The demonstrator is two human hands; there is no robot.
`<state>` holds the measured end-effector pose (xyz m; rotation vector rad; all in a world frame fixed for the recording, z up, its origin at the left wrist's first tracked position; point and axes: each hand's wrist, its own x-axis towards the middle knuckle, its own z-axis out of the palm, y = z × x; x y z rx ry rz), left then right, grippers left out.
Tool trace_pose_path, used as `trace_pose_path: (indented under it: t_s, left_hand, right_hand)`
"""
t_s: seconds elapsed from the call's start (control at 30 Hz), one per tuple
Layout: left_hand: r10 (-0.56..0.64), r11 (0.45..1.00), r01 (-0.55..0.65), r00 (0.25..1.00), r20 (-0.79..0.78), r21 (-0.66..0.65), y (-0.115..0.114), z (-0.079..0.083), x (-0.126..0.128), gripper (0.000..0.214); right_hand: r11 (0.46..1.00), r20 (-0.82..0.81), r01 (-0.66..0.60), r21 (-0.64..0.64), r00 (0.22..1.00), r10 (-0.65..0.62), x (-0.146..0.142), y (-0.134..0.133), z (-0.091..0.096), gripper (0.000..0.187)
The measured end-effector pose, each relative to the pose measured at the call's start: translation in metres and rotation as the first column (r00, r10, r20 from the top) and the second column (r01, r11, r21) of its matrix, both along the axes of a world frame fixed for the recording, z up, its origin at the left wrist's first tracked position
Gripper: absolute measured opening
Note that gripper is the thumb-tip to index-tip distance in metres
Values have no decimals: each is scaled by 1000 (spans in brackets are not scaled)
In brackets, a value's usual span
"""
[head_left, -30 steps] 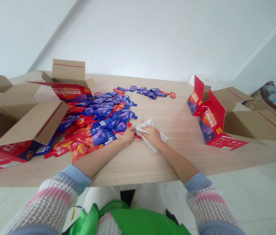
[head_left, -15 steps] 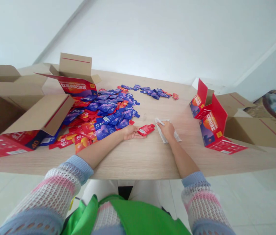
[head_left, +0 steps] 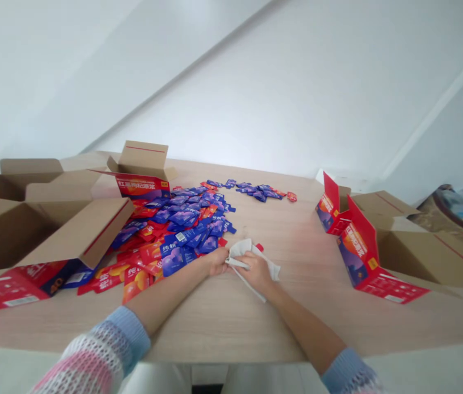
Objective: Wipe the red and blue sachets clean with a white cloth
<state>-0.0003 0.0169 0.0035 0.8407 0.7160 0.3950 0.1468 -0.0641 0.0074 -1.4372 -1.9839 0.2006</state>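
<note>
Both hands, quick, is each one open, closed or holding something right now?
Left hand: fingers curled at the white cloth's edge; what it grips, if anything, cannot be told.
Right hand: closed on the white cloth.

White wall [head_left: 280,115] behind, plain and smooth, crossed at upper left by a grey diagonal line [head_left: 177,79]; a pale strip [head_left: 436,112] slants across the right side. Table [head_left: 223,334]: light wood-grain top, rear edge along the wall. Floor [head_left: 456,358]: pale, below the front edge. Brown, dark-rimmed furnishing [head_left: 444,219] at far right, type indeterminable. Lighting soft, even.
</note>
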Motion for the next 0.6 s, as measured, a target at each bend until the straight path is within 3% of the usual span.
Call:
trace_pose_path:
  t_s: [0.13,0.3,0.37,0.5,0.6]
  left_hand:
    - [-20,999,21,999,-32,28,-1,3,1,21]
    - [-9,998,14,997,-75,65,-2,3,0,20]
    - [-8,998,13,997,-73,58,-4,3,-1,21]
    - [26,999,-24,997,-67,34,-10,5,-3,25]
    - [60,998,-59,997,-48,23,-13,8,-3,30]
  right_hand:
    - [996,-1,57,-66,998,-58,3,12,-3,23]
    - [962,17,253,-102,967,-253,18,26,-1,32]
    - [925,61,362,-114,932,-357,29,32,-3,33]
    - [801,154,583,-133,811,-565,59,41,-7,32]
    - [751,96,646,-137,763,-639,79,40,-7,31]
